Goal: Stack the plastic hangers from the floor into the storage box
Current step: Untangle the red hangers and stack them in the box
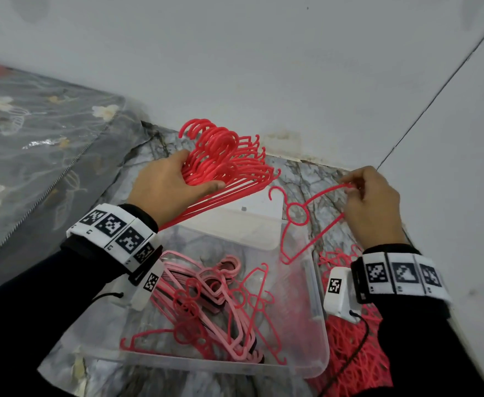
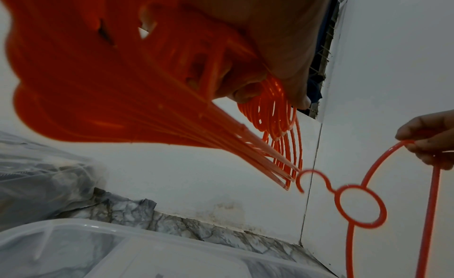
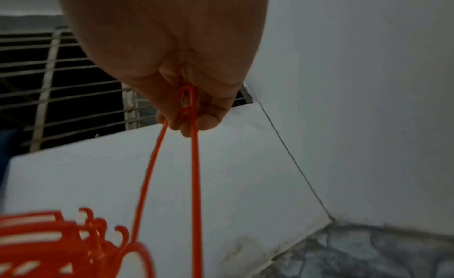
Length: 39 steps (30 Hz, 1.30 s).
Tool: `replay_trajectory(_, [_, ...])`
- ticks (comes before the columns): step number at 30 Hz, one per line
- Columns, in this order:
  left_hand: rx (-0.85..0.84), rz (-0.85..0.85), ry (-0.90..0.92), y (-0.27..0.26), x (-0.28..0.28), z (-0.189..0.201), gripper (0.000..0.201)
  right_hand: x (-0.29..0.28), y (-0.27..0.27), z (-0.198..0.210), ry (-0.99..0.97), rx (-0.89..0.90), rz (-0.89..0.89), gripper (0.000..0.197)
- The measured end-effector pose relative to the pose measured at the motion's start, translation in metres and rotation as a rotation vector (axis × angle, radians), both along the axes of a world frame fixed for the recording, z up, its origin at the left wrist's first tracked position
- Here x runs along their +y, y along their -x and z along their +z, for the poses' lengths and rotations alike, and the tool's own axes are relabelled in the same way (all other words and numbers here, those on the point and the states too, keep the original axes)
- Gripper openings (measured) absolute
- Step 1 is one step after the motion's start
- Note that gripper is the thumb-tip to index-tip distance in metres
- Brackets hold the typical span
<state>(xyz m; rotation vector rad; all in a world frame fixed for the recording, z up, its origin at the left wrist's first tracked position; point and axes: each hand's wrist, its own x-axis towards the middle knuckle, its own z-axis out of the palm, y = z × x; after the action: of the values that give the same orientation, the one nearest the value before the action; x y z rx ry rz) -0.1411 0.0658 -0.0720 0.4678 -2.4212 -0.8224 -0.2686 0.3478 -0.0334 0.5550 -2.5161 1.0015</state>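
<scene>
My left hand (image 1: 175,181) grips a thick bundle of red plastic hangers (image 1: 226,161) above the far end of the clear storage box (image 1: 318,353); the same bundle (image 2: 123,88) fills the left wrist view. My right hand (image 1: 370,202) pinches one end of a single red hanger (image 1: 301,219), held in the air just right of the bundle, hook pointing left. That hanger (image 3: 194,165) hangs from my fingers in the right wrist view, and the single hanger (image 2: 361,206) also shows at lower right of the left wrist view. Several pink and red hangers (image 1: 206,305) lie in the box.
A heap of red hangers (image 1: 352,353) lies on the marble-patterned floor (image 1: 315,176) right of the box, under my right wrist. A floral mattress in clear plastic (image 1: 34,156) is on the left. White walls (image 1: 263,67) meet in a corner close behind.
</scene>
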Motion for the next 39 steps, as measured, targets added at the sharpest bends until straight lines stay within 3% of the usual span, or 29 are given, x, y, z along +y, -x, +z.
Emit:
replay_trajectory(4, [0.004,0.015,-0.008,0.0,0.0,0.001,0.06,-0.001,0.001,0.004,0.312,-0.216,0.137,0.031])
replay_trajectory(11, [-0.041,-0.033,-0.009,-0.002,0.003,0.002,0.075,-0.021,-0.003,-0.001,0.64,-0.441,0.336,0.034])
replay_trajectory(14, [-0.053,-0.094,-0.005,-0.001,0.005,0.002,0.083,-0.028,-0.001,-0.009,0.732,-0.534,0.378,0.033])
replay_trajectory(17, [-0.079,-0.137,0.017,-0.001,0.006,0.001,0.077,-0.034,0.001,-0.021,0.747,-0.615,0.358,0.033])
replay_trajectory(21, [-0.106,-0.176,0.068,-0.001,0.009,-0.002,0.06,-0.038,0.005,-0.04,0.573,-0.569,0.28,0.027])
replay_trajectory(26, [-0.148,-0.171,0.104,-0.002,0.012,-0.008,0.052,-0.037,0.001,-0.047,-0.262,0.05,0.214,0.009])
replay_trajectory(28, [-0.168,-0.172,0.125,-0.001,0.014,-0.008,0.048,-0.04,-0.008,-0.043,-0.488,0.206,0.224,0.01])
replay_trajectory(32, [-0.215,-0.196,0.099,-0.001,0.017,-0.009,0.05,-0.056,-0.023,-0.038,-0.547,0.207,0.417,0.011])
replay_trajectory(39, [-0.215,-0.182,0.032,-0.003,0.005,-0.009,0.075,-0.045,-0.016,-0.035,-0.543,0.093,0.44,0.007])
